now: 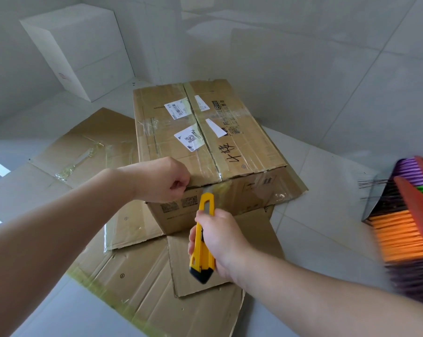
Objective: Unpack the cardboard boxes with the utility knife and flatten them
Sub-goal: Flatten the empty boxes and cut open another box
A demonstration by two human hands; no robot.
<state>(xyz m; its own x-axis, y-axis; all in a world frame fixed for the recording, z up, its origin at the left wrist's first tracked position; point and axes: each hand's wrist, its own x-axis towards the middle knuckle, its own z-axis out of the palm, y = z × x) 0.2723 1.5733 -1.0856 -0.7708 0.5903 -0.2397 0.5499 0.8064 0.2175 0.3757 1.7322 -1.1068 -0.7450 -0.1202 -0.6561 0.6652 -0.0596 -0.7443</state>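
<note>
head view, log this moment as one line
right hand grips utility knife | tip at taped front seam of cardboard box | left hand pinches flap edge | flattened cardboard underneath

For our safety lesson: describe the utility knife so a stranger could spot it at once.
Find the taped cardboard box standing on flattened cardboard. At its near edge, the right hand grips the utility knife, the only bright yellow tool, black-tipped at its rear.

Utility knife [203, 235] at taped box [205, 142] — upright.
</note>
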